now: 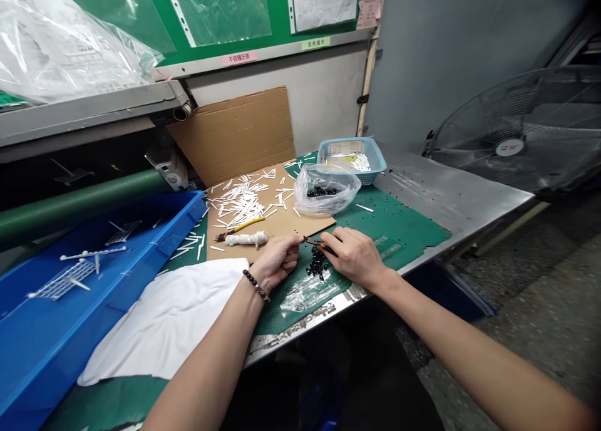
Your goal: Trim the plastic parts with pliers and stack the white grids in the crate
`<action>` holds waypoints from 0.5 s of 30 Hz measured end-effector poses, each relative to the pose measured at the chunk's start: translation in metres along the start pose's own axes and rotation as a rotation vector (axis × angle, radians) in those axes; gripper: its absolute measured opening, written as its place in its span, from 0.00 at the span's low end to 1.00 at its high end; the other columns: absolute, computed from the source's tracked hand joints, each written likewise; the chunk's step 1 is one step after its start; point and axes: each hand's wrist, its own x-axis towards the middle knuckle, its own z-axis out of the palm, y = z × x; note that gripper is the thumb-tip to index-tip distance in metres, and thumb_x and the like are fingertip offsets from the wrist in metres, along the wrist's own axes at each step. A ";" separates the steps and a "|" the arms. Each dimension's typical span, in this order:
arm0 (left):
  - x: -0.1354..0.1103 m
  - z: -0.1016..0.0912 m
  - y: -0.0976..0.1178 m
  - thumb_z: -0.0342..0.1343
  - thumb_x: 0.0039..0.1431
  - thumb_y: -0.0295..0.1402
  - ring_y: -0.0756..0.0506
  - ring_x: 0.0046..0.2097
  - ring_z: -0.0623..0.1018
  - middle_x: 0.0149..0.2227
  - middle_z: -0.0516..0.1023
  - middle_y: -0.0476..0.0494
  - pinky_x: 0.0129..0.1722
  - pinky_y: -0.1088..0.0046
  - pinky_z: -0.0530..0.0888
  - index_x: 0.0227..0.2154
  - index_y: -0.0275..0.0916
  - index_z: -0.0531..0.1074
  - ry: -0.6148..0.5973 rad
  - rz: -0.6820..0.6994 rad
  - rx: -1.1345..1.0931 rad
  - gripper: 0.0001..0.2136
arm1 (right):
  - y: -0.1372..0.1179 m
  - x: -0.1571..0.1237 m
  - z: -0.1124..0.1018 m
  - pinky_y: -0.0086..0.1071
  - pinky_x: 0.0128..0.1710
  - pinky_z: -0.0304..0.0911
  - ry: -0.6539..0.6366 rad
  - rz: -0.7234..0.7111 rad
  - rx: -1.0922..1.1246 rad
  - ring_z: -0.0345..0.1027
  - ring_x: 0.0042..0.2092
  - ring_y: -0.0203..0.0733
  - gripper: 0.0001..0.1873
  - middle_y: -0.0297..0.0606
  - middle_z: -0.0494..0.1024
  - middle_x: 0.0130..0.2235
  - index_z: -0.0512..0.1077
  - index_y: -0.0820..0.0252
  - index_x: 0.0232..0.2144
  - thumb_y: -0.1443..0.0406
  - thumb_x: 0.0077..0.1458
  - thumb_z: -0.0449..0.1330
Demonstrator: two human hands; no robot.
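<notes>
My left hand [278, 260], with a beaded bracelet on its wrist, pinches a small black piece [305, 238] at the fingertips. In my right hand [353, 255] is a pair of nippers [323, 247] with orange on the handles; its tip meets the black piece. Just below the nippers lies a pile of small glossy black parts [316, 267] on the green mat [404, 221]. Behind the hands stands a clear plastic bag [345, 196] with more black parts inside. Left of my left hand rest a white-wrapped tool [246, 238] and a yellow-handled brush [246, 225].
Many white sticks [241, 202] lie scattered over flat cardboard [272, 224]. A light-blue basket [375, 174] sits at the back. To the left are a white cloth [169, 312] and a blue bin [117, 306] with white plastic frames. A large fan [511, 146] stands at right.
</notes>
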 end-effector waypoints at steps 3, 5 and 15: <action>-0.001 -0.001 0.003 0.52 0.46 0.27 0.57 0.18 0.55 0.19 0.59 0.53 0.15 0.83 0.51 0.21 0.36 0.61 -0.066 -0.026 -0.213 0.04 | 0.002 -0.001 0.001 0.34 0.35 0.51 0.046 0.041 0.027 0.60 0.34 0.43 0.13 0.38 0.68 0.31 0.72 0.60 0.40 0.60 0.65 0.51; -0.003 -0.003 0.007 0.50 0.42 0.25 0.56 0.20 0.59 0.23 0.65 0.49 0.17 0.82 0.57 0.22 0.35 0.63 -0.101 0.020 -0.285 0.02 | 0.003 -0.001 0.001 0.34 0.35 0.52 0.066 0.061 0.026 0.60 0.34 0.43 0.13 0.39 0.68 0.31 0.72 0.61 0.41 0.59 0.65 0.51; -0.019 -0.007 0.015 0.57 0.48 0.33 0.53 0.24 0.65 0.23 0.71 0.50 0.25 0.78 0.62 0.27 0.34 0.75 -0.156 0.178 0.784 0.07 | 0.003 -0.001 0.004 0.34 0.37 0.53 0.075 0.096 0.044 0.61 0.35 0.44 0.12 0.38 0.69 0.32 0.72 0.61 0.42 0.60 0.64 0.52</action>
